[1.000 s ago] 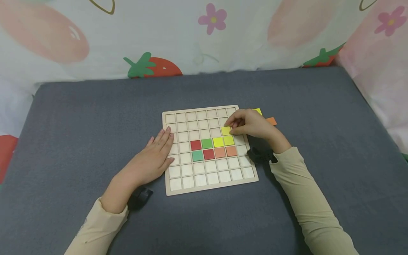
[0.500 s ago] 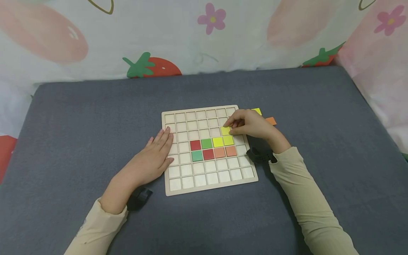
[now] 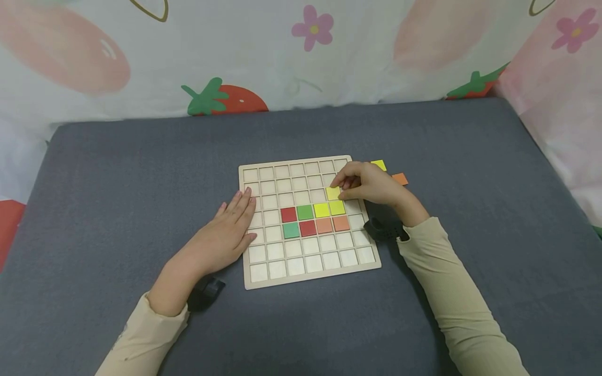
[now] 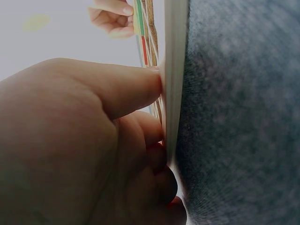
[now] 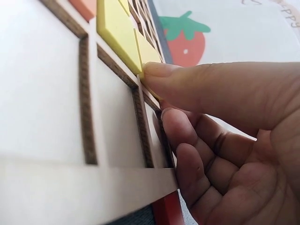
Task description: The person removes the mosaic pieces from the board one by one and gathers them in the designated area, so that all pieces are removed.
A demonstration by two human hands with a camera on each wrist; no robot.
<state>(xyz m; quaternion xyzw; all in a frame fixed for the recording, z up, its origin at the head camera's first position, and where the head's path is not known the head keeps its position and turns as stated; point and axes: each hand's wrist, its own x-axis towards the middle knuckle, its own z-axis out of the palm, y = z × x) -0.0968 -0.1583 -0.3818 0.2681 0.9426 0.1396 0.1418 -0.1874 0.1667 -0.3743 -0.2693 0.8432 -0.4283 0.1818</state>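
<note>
A light wooden grid board [image 3: 312,271] lies on the dark grey cloth. My left hand [image 3: 221,241] rests along its left edge, fingers straight on the frame, the thumb at the rim. With thumb and fingertips my right hand [image 3: 373,183] pinches a yellow square tile [image 3: 333,193] at a cell near the board's right side. In the right wrist view the thumb presses on this tile's near edge, just beyond another yellow tile [image 5: 117,40]. Two rows of coloured tiles sit mid-board: red [image 3: 289,214], green [image 3: 304,212] and yellow above; teal [image 3: 291,230], red and orange [image 3: 340,223] below.
Beyond the right hand, a loose yellow tile [image 3: 379,165] and an orange tile [image 3: 400,178] lie on the cloth, partly hidden. Something red [image 5: 168,208] shows past the board's edge in the right wrist view. A printed curtain [image 3: 357,62] hangs behind the table.
</note>
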